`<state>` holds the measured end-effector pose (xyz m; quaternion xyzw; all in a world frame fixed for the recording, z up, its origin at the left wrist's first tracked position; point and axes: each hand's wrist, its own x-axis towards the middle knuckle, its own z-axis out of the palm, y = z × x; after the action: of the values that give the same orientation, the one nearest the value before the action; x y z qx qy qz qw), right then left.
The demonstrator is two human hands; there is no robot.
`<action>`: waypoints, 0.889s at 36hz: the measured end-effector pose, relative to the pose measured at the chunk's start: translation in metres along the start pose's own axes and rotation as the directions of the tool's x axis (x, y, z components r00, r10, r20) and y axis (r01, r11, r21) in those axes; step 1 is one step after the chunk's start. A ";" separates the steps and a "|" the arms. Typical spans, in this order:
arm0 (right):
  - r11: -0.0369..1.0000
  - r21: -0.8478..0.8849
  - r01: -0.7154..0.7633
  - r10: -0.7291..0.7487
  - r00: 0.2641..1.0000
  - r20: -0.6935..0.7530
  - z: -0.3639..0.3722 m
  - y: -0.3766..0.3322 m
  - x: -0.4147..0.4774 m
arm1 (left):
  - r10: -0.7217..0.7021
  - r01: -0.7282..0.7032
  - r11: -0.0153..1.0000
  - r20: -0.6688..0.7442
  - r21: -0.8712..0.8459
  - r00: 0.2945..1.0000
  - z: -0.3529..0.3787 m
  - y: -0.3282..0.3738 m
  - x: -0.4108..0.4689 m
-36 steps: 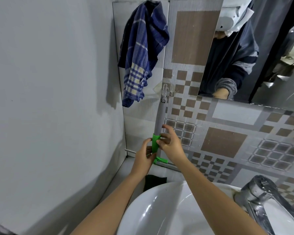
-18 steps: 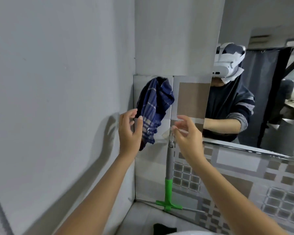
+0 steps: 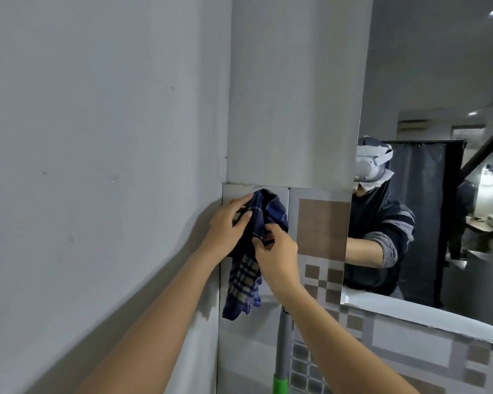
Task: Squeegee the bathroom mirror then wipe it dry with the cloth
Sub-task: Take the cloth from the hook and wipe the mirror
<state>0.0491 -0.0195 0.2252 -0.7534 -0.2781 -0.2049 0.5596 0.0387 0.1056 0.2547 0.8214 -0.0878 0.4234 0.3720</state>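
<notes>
- The squeegee with its grey handle and green collar [image 3: 284,354] hangs against the tiled wall below the hands, untouched, so the squeegeeing looks finished.
- The drying half seems only to be starting: the dark blue checked cotton cloth [image 3: 249,268] is bunched high on the wall in the corner, to the left of the frameless bathroom mirror [image 3: 427,115], and no part of it touches the glass.
- Whether the mirror is wet or streaked cannot be made out.
- The left hand [image 3: 227,227] has a half-closed grip, thumb and fingers curled round the cloth's upper fold.
- The right hand [image 3: 276,251] has its grip closed, pinching the cloth's middle folds between thumb and fingers.
- What is left: free the cloth, carry it right, wipe the glass dry.
</notes>
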 end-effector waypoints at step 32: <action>0.952 -0.229 0.205 -0.172 0.973 0.154 -0.221 -0.088 -0.041 | 0.129 -0.001 0.969 0.501 -0.249 0.856 0.012 0.156 -0.067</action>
<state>-0.0386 -0.2197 0.3278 -0.7981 -0.3581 -0.2397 0.4211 -0.0674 -0.0242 0.2829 0.8499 -0.2621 0.1878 0.4169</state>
